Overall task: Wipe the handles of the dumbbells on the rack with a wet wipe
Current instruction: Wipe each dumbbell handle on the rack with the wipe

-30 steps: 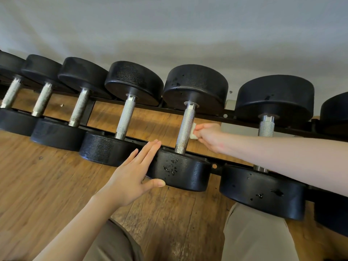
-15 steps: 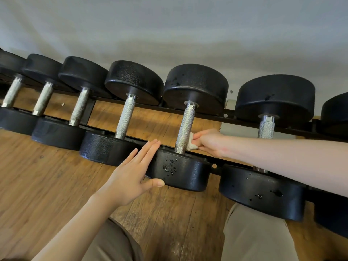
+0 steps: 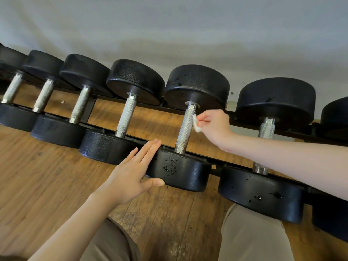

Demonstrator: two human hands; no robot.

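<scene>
Against the handle (image 3: 185, 129), the right hand (image 3: 213, 127) pinches the wipe (image 3: 196, 124) (folded small).

The dumbbells' heads (image 3: 196, 85) are matt black with a pebbled grain, and the one nearest the white wet wipe (image 3: 196, 124) carries glossy chips. Their handles (image 3: 185, 129) are silver with fine crosshatch knurling. The rack (image 3: 212, 161) is black, the floor (image 3: 47, 176) brown wood-grained planks, the wall (image 3: 188, 25) pale grey, the trousers (image 3: 254, 238) khaki.
</scene>
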